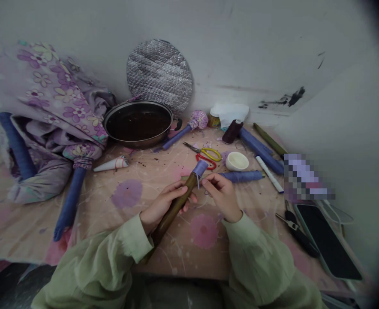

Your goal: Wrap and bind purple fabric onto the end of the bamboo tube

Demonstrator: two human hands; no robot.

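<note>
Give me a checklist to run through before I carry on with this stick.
1. Left hand grips the brown stick: ok.
2. Blue-purple strip is around the stick's far end: ok.
3. Wrapping covers the whole stick: not ok, most is bare.
4. Right hand pinches the loose tail firmly: cannot tell, fingers are beside it.
5. Scissors lie within likely easy reach: ok.
6. White bowl stands upright: ok.

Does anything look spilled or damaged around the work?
Dark specks litter the tablecloth in front of the pan, possibly spilled crumbs. On the wall at right, a ragged black patch looks like damage or dirt.
</note>
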